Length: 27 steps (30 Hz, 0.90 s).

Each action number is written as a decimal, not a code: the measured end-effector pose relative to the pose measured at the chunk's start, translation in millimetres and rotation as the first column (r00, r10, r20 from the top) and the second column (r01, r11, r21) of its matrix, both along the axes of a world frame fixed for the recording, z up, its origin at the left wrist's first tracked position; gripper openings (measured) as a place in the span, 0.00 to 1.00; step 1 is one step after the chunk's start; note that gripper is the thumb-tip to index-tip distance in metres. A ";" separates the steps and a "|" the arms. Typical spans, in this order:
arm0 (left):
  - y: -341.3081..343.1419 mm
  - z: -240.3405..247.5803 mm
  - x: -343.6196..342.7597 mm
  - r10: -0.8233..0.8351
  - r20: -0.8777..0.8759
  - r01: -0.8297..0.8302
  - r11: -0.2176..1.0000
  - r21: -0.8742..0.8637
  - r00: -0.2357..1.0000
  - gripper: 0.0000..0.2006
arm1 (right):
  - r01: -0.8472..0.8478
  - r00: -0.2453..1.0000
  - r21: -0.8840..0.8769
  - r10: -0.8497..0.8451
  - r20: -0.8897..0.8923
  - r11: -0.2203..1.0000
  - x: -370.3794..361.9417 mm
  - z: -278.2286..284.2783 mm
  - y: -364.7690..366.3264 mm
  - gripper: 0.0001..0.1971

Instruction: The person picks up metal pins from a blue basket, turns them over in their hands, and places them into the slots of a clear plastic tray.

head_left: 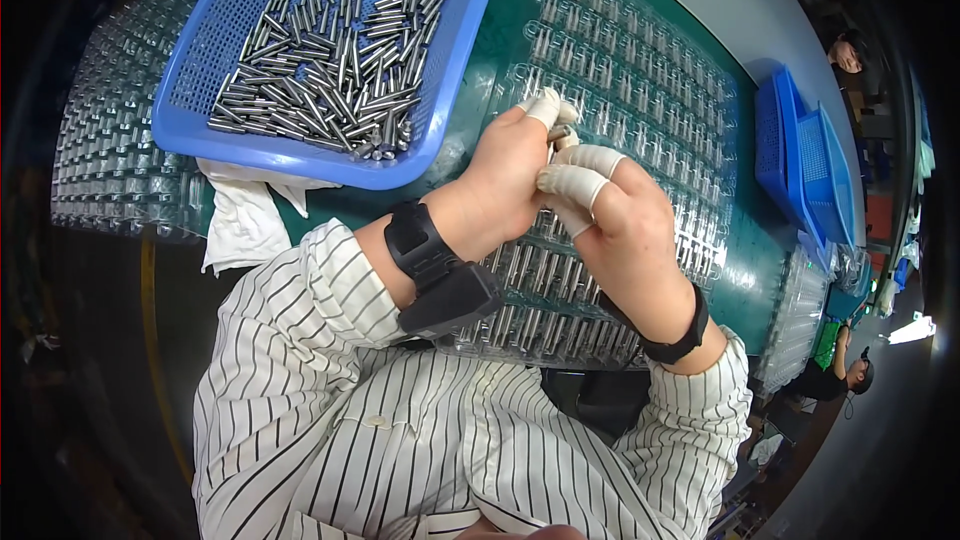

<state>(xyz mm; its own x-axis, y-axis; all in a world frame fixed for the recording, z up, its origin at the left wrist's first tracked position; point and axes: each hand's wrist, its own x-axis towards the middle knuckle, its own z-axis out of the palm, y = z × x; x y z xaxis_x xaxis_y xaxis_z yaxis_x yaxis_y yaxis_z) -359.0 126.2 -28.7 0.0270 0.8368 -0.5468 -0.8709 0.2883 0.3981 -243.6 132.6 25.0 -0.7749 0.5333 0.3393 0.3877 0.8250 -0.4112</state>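
From here, left hand pinches metal pin, probably stiff, slippery, best held mid-length; right hand: grip I cannot tell.

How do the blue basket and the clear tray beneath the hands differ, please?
The blue basket has perforated walls; the clear tray is see-through with rows of slots. Metal pins lie jumbled in the basket but sit in rows on the tray's near side. Both hold such pins.
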 end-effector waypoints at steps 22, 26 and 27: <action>-10.0 1.3 -17.1 0.000 0.044 -0.002 0.998 0.055 0.999 0.15 | 0.031 0.836 -0.887 -0.498 -0.229 0.460 16.6 4.1 -5.1 0.08; -9.9 -2.4 -15.2 0.012 0.049 -0.013 0.999 0.036 0.999 0.15 | 0.055 0.830 -0.910 -0.525 -0.188 0.412 21.7 2.0 -6.4 0.08; -9.3 -1.3 -14.9 0.013 0.054 -0.015 0.999 0.039 0.998 0.16 | 0.055 0.833 -0.910 -0.522 -0.185 0.410 23.1 3.2 -6.1 0.08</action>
<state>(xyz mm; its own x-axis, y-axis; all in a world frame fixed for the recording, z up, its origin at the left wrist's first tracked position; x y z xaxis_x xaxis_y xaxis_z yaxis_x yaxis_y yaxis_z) -373.9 116.9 -30.0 0.0432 0.8584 -0.5112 -0.8951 0.2606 0.3619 -220.4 126.6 28.2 -0.4294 0.8767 -0.2166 0.1415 -0.1716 -0.9750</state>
